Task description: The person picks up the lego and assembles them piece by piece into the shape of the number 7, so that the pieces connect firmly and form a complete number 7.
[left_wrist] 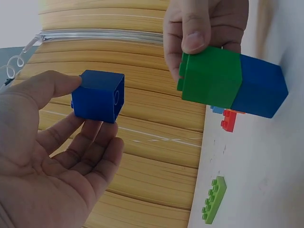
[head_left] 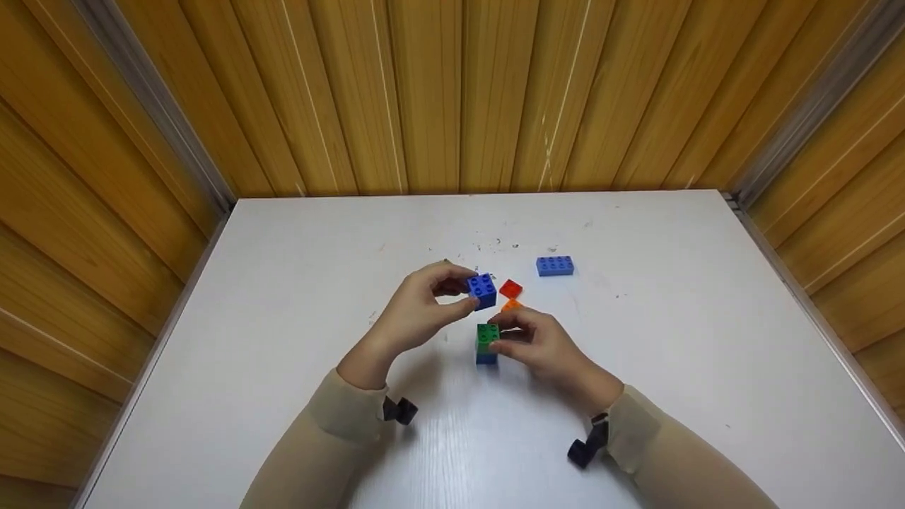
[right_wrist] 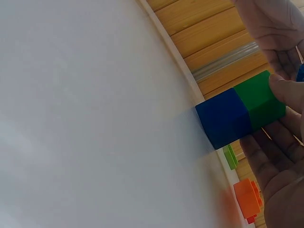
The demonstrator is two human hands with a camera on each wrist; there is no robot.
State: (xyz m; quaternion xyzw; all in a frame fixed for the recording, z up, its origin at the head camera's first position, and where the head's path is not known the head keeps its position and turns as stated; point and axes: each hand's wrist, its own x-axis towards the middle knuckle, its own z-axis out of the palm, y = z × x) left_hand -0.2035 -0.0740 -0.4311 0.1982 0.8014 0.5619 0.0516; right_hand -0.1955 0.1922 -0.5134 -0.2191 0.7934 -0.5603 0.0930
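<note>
My left hand (head_left: 424, 304) pinches a dark blue building brick (head_left: 482, 291) between thumb and fingers, raised above the table. In the left wrist view the hollow underside of that blue brick (left_wrist: 99, 96) shows. With thumb and fingers, my right hand (head_left: 544, 346) grips a green brick (head_left: 487, 334) that is stacked on another blue brick (head_left: 486, 358). This two-brick stack is upright, its base at or just above the tabletop; I cannot tell whether it touches. The held blue brick is a little beyond the stack, apart from it.
Just beyond the right hand lie an orange brick (head_left: 512, 305) and a red brick (head_left: 511, 288). Farther back on the white table (head_left: 636, 304) is a lighter blue long brick (head_left: 555, 266). A light green brick (left_wrist: 215, 200) lies on the table, mostly hidden in the head view.
</note>
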